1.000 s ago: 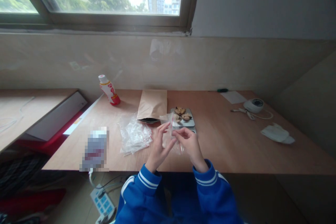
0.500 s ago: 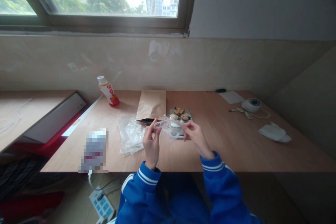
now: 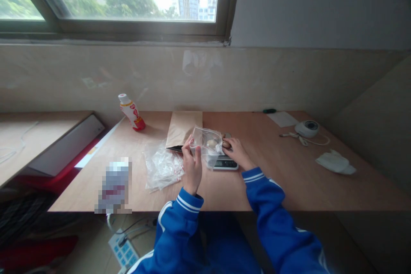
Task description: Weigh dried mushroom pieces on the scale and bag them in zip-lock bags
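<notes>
A clear zip bag is pinched at its left edge by my left hand, its mouth spread apart above a kitchen scale. My right hand is at the scale's right side, fingers closed round a brown dried piece that looks like a dried mushroom. A pale round piece shows through the bag's film. The bag and my right hand cover much of the scale's plate, so the other pieces are partly hidden. The scale's dark display faces me.
Behind my left hand lies a brown paper pouch, with crumpled clear bags nearer me. A red-and-white bottle stands at the back left. A blurred-out device lies front left; a white camera and white cloth are right.
The bag has been opened wider and held over the scale. My right hand has left the bag's edge and moved to a brown piece on the scale.
</notes>
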Motion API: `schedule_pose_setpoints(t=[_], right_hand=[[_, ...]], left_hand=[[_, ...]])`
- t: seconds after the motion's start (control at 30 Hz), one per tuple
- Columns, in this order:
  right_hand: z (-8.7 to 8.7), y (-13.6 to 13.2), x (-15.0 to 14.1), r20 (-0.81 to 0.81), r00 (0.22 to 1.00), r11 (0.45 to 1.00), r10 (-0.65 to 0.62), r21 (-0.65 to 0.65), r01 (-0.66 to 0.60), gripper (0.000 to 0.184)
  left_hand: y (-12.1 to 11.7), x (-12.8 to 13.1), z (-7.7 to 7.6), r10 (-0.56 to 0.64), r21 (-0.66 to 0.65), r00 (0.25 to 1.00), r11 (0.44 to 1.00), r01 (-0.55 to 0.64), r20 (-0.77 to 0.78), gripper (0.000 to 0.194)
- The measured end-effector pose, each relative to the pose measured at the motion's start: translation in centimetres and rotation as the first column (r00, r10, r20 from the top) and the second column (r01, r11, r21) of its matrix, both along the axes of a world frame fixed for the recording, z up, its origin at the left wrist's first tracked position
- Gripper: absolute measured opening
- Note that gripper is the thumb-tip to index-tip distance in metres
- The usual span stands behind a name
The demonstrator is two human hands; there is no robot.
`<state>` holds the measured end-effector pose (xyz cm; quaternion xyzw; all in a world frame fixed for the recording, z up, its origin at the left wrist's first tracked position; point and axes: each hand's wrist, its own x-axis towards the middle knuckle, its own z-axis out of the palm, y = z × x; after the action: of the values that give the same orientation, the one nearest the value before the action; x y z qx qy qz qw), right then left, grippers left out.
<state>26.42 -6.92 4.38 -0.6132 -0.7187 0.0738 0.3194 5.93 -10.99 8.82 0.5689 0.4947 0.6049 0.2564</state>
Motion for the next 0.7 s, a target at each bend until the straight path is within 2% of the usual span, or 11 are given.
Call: schedule_pose_setpoints(t=[0.13,0.2,0.3,0.37,0.43,0.5,0.6,0.63,0.7], right_hand=[[0.3,-0.7,0.2,-0.038,0.996,0.996,-0.083,0.038,0.085,0.022],[1.4,-1.2,0.2,-0.187,0.973,0.986,-0.138,0.069,0.153,0.028],[4.4,-2.1,-0.8,-0.477,0.868,0.978,-0.136,0.074,0.195,0.040],[6.9,-2.6,-2.0,-0.545,0.836,0.989,-0.065,0.079,0.129,0.044],[9.0,-2.9,-3.2,-0.491,0.870,0.996,0.046,0.089,-0.002,0.044],[10.0,-2.8,-4.0,-0.431,0.892,0.989,0.137,0.104,-0.101,0.042],[9.0,-1.9,-4.3,-0.435,0.890,0.984,0.135,0.163,-0.069,0.037],[8.1,-1.5,-4.2,-0.413,0.905,0.985,0.103,0.166,-0.037,0.036],[5.9,-0.7,-4.1,-0.269,0.961,0.992,0.061,0.126,-0.027,0.030]], left_hand=[[-0.2,0.5,-1.0,0.016,-0.058,1.000,0.998,-0.017,-0.025,0.035],[-0.3,0.5,-1.4,-0.022,-0.059,0.999,0.998,0.019,-0.042,0.033],[-0.6,0.5,-1.8,-0.072,-0.036,0.993,0.997,0.069,-0.088,0.032],[-0.8,0.6,-1.8,-0.089,-0.025,0.990,0.996,0.086,-0.111,0.034],[-1.0,0.8,-1.8,-0.085,-0.034,0.990,0.996,0.081,-0.115,0.037],[-1.1,0.8,-1.9,-0.053,-0.050,0.993,0.998,0.048,-0.102,0.040],[-1.0,0.6,-2.3,0.008,-0.060,0.999,0.998,-0.011,-0.052,0.042],[-1.0,0.5,-2.5,0.018,-0.062,0.999,0.998,-0.020,-0.034,0.043],[-0.9,0.1,-2.9,0.017,-0.062,1.000,0.998,-0.018,-0.003,0.042]])
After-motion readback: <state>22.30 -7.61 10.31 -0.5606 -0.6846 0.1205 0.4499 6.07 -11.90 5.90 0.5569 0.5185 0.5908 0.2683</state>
